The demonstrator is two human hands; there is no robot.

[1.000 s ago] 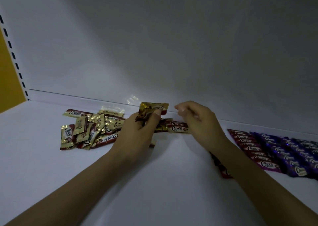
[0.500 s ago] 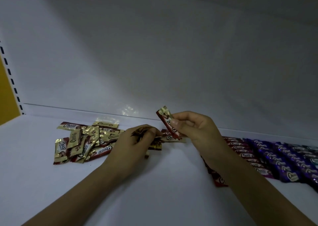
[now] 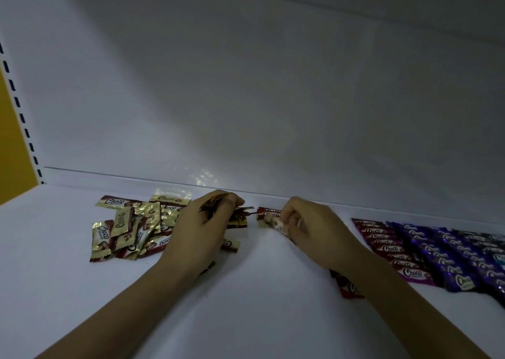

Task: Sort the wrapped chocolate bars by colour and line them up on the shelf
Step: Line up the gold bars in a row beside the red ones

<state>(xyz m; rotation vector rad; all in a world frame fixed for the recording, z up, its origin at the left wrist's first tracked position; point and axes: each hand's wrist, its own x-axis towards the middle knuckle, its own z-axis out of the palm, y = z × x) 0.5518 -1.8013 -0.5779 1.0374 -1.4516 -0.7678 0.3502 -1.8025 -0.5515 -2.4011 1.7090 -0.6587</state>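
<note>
Between thumb and fingers of the right hand (image 3: 314, 233), a red-and-gold chocolate bar (image 3: 273, 221) is pinched at one end, low over the shelf (image 3: 259, 317) and close to its back lip. Just behind that grip lies another red bar (image 3: 266, 210), which looks like the start of a red line. Across a small gap to the left of the grip, the left hand (image 3: 202, 230) curls round a dark foil bar (image 3: 214, 207). Further left sits the unsorted heap of gold and red bars (image 3: 128, 230), overlapping at all angles. Well to the right of the grip, the pink row (image 3: 388, 249) and the purple row (image 3: 442, 257) lie lined up, with a darker row (image 3: 489, 242) beyond them, partly cut off. One stray red bar (image 3: 348, 289) lies under the right forearm. By my reading, pink and purple are finished while gold and red remain, so the job is probably past halfway.
</note>
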